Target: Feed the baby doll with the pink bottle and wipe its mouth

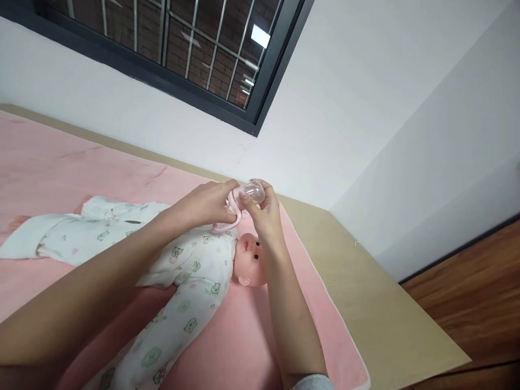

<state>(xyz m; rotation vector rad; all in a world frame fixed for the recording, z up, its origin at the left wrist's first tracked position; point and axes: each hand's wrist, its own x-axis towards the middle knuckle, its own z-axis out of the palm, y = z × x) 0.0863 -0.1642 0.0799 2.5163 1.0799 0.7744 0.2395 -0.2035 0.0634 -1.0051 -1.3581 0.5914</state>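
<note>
Head: fingers [270,195] grip bottle [254,190]; board [365,292] spreads past blanket [227,341] edge.

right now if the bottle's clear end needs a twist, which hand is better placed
Probably the right hand: its thumb and fingers grip the bottle at the clear end. The left hand holds the opposite end, by the pink handle, so it seems better placed to steady.

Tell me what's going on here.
A person is holding a clear bottle with both hands: the left grip is at its pink handle, the right grip around its clear end. A doll in white patterned clothes lies on a pink blanket. The bottle is near its head; whether they touch isn't clear.
</note>
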